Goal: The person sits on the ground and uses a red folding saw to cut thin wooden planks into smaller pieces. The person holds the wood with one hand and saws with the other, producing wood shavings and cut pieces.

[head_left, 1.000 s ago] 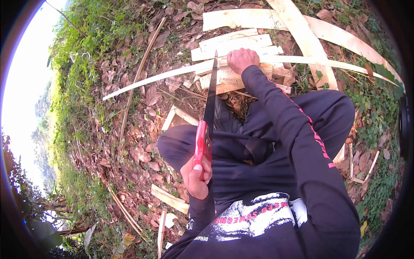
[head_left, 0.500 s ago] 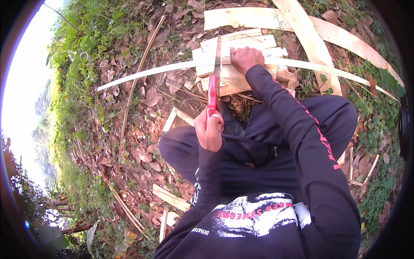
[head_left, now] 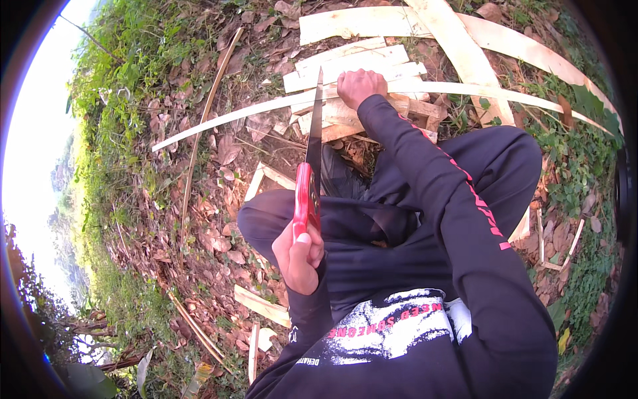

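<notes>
My left hand [head_left: 300, 261] is wrapped round the red handle of a hand saw [head_left: 306, 199], low in front of my left knee. Its dark, tapering blade [head_left: 316, 130] points away from me and crosses a long, thin wooden strip [head_left: 259, 106]. Whether the teeth touch the strip cannot be made out. Just right of the blade, my right hand [head_left: 361, 87] is closed over the strip, its fingers mostly hidden behind the knuckles. The strip rests across a low stack of short wooden boards [head_left: 352, 61] and reaches out far on both sides.
Wide, pale planks [head_left: 365, 23] lie crossed beyond the stack. A thin stick [head_left: 211, 100] passes under the strip at left. Wood offcuts [head_left: 262, 304] lie by my left knee and a bent thin piece [head_left: 551, 265] at right. Dry leaves and green plants cover the ground.
My left hand has drawn the saw back toward me and slightly left, so less blade reaches past the strip. My right hand stays closed on the strip; the view has shifted a little.
</notes>
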Demonstrator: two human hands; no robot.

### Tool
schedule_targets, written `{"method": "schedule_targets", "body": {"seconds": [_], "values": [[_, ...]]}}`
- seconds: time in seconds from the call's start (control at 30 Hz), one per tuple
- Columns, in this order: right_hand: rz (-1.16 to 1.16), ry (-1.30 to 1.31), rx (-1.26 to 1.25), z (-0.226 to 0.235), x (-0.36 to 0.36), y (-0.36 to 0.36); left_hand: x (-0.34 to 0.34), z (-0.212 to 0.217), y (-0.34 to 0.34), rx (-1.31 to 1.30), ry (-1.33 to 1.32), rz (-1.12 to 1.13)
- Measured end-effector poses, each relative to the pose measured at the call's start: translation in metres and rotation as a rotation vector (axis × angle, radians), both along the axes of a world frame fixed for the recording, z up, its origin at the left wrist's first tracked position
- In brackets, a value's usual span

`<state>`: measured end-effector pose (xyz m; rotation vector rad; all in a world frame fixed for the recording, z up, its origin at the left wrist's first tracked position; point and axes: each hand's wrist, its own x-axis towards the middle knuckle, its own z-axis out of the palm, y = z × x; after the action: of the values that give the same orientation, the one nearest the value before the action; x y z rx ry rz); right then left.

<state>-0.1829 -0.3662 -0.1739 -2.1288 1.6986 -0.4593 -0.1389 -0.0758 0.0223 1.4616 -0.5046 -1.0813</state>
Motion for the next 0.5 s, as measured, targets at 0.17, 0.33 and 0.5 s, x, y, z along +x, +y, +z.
{"method": "schedule_targets", "body": {"seconds": [0.17, 0.33, 0.5], "values": [[0.184, -0.065, -0.144, 0.006, -0.013, 0.009, 0.013, -0.017, 0.033, -0.019, -0.005, 0.002], [0.336, -0.105, -0.268, 0.022, -0.065, 0.031, 0.017, -0.022, 0.04, -0.09, 0.07, 0.026], [0.41, -0.169, -0.271, 0.014, -0.068, 0.031, 0.024, -0.018, 0.043, -0.151, 0.046, 0.051]]}}
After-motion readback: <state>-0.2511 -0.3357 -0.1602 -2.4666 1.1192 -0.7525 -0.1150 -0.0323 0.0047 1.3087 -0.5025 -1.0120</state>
